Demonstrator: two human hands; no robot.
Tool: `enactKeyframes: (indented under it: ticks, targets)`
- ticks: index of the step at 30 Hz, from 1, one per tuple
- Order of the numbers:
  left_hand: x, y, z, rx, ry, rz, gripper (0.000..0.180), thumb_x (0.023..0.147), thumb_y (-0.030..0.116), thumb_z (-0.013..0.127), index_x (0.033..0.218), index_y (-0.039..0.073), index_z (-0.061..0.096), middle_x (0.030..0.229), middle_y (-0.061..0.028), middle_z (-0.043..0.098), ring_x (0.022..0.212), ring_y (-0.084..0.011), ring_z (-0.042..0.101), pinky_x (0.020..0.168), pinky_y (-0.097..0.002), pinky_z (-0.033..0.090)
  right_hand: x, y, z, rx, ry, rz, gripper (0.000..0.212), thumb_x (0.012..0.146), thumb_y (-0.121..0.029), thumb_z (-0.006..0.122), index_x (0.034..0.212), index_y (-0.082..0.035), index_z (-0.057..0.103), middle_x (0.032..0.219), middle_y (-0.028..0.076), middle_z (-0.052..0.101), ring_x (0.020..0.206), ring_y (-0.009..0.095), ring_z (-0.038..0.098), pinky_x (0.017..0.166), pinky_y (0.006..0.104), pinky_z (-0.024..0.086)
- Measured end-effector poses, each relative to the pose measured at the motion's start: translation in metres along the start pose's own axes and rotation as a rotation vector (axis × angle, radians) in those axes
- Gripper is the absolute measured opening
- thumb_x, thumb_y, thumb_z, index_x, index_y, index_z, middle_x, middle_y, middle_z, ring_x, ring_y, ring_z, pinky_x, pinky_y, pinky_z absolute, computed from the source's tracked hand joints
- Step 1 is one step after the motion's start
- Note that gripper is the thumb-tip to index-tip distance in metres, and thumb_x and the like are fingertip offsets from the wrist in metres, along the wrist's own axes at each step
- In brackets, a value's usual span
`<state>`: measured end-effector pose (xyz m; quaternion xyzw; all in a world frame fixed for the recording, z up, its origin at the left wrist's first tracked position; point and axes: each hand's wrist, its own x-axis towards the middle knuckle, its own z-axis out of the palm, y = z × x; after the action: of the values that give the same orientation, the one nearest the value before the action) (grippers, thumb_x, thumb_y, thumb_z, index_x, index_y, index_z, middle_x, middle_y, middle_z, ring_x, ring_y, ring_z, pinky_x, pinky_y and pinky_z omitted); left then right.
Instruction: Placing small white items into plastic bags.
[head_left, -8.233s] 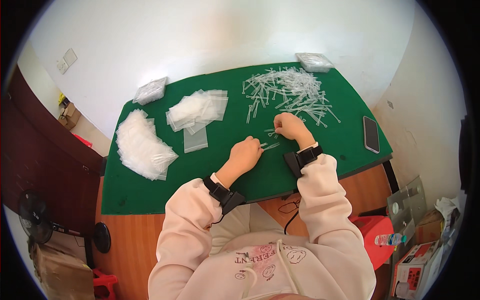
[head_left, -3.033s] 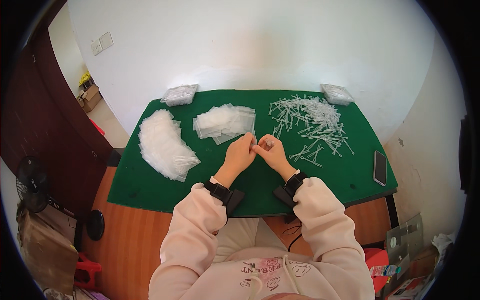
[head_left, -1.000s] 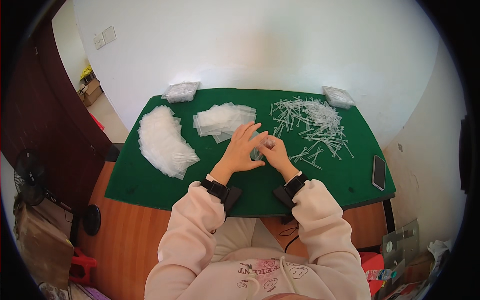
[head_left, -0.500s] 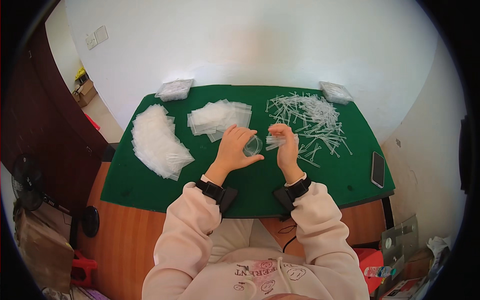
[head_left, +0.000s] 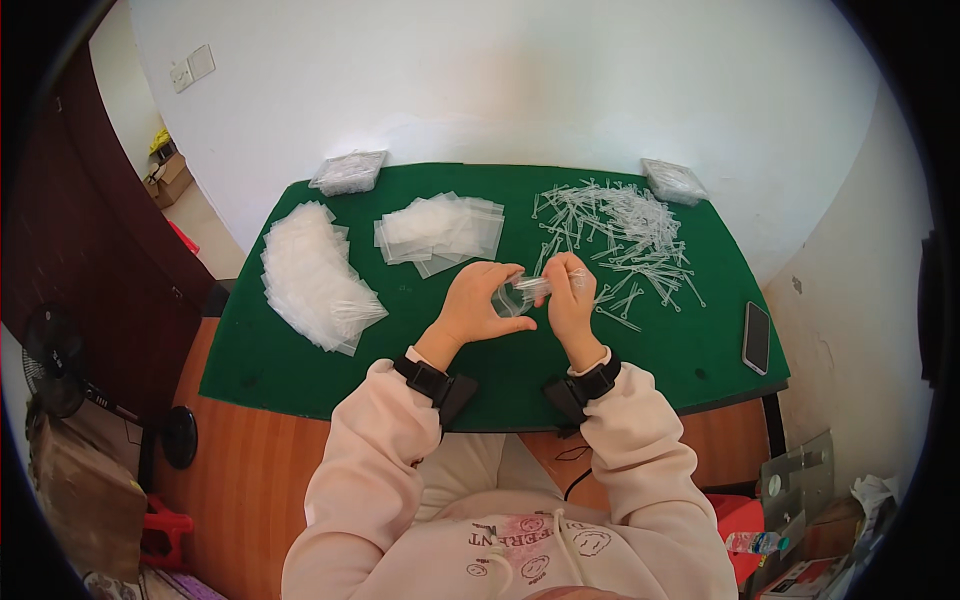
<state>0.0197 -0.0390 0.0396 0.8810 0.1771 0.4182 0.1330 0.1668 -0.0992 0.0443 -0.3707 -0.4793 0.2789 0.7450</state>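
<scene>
My left hand (head_left: pixel 474 304) is closed around a small clear zip bag (head_left: pixel 510 300), its mouth spread into a round opening facing right. In my right hand (head_left: pixel 572 306) is a bundle of thin clear plastic sticks (head_left: pixel 533 286), with looped ends showing near the fingers. The sticks' left ends are at the bag's mouth; how far inside they reach is hard to make out. Beyond my left hand lies a stack of flat, clear zip bags (head_left: pixel 440 232). A loose heap of the same looped sticks (head_left: pixel 625 235) spreads beyond and right of my right hand.
Filled bags (head_left: pixel 318 280) lie in a curved, overlapping row at the left of the green table (head_left: pixel 300 382). Clear packs stand at the far left corner (head_left: pixel 350 174) and far right corner (head_left: pixel 673 182). A phone (head_left: pixel 756 338) lies near the right edge, with a white wall (head_left: pixel 500 90) behind.
My right hand has turned and closed on the sticks, bringing them left to the bag's mouth. My left hand has shifted slightly right with the bag.
</scene>
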Motion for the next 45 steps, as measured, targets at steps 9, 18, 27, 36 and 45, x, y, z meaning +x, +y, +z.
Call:
enactKeyframes:
  ticks: [9,18,27,36,45]
  targets:
    - [0.0,-0.002,0.005,-0.193,-0.07,-0.09,0.063,0.054,0.036,0.081,0.101,0.002,0.059,0.092,-0.0127,0.062,0.08,-0.0291,0.06,0.072,-0.0323,0.047,0.003,0.018,-0.001,-0.363,-0.184,-0.128,0.012,0.083,-0.01,0.056,0.076,0.0,0.055,0.065,0.002,0.049,0.058,0.01,0.048,0.051,0.0253,0.038]
    - [-0.001,-0.005,0.008,-0.22,-0.077,-0.069,0.061,0.055,0.034,0.081,0.101,0.001,0.058,0.09,-0.0118,0.062,0.079,-0.0261,0.061,0.073,-0.0309,0.047,0.003,0.019,-0.001,-0.34,-0.243,-0.118,0.023,0.083,-0.021,0.058,0.096,-0.002,0.055,0.08,0.001,0.048,0.071,0.008,0.042,0.063,0.0214,0.035]
    - [-0.003,-0.015,0.009,-0.892,0.019,-0.184,0.067,0.068,0.046,0.072,0.111,-0.001,0.052,0.094,-0.0095,0.062,0.085,-0.0188,0.059,0.078,-0.0298,0.046,0.008,0.031,-0.008,-0.027,-0.149,-0.027,0.039,0.09,-0.039,0.046,0.102,-0.002,0.054,0.089,0.001,0.054,0.074,0.007,0.045,0.065,0.0205,0.036]
    - [-0.004,-0.022,0.004,-1.426,0.192,-0.323,0.078,0.083,0.065,0.035,0.121,-0.003,0.044,0.111,-0.0136,0.056,0.103,-0.0229,0.053,0.09,-0.0349,0.041,-0.001,0.035,-0.003,0.109,-0.637,0.507,0.018,0.083,-0.016,0.061,0.094,-0.003,0.056,0.081,0.004,0.06,0.072,0.011,0.057,0.067,0.0246,0.046]
    - [-0.002,-0.023,0.013,-1.357,0.125,-0.605,0.041,0.093,0.033,0.042,0.113,-0.001,0.053,0.106,-0.0106,0.059,0.095,-0.0163,0.057,0.084,-0.0294,0.044,0.004,0.044,-0.008,0.175,-0.293,0.533,0.011,0.083,-0.011,0.062,0.087,-0.004,0.055,0.078,0.003,0.059,0.068,0.01,0.056,0.064,0.0223,0.046]
